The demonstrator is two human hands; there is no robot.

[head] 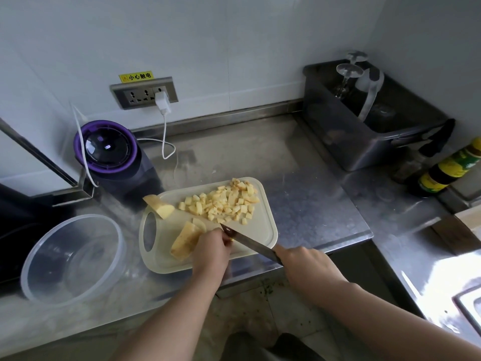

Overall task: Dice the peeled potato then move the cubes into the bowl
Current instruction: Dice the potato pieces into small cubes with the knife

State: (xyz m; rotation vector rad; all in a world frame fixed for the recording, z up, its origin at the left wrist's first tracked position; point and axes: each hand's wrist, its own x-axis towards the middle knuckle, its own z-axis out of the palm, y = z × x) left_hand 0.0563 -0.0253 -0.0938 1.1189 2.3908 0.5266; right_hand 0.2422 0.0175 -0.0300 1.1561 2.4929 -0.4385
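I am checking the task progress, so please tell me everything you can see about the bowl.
The bowl is round and looks like clear plastic with a thick rim. It stands upright on the steel counter, left of the cutting board and apart from it. It looks empty, and nothing but the counter touches it.

Pale yellow potato cubes (223, 201) on a cream cutting board (260, 230); at eight o'clock a clear bowl (39, 269); at ten, a purple-ringed black appliance (105, 147).
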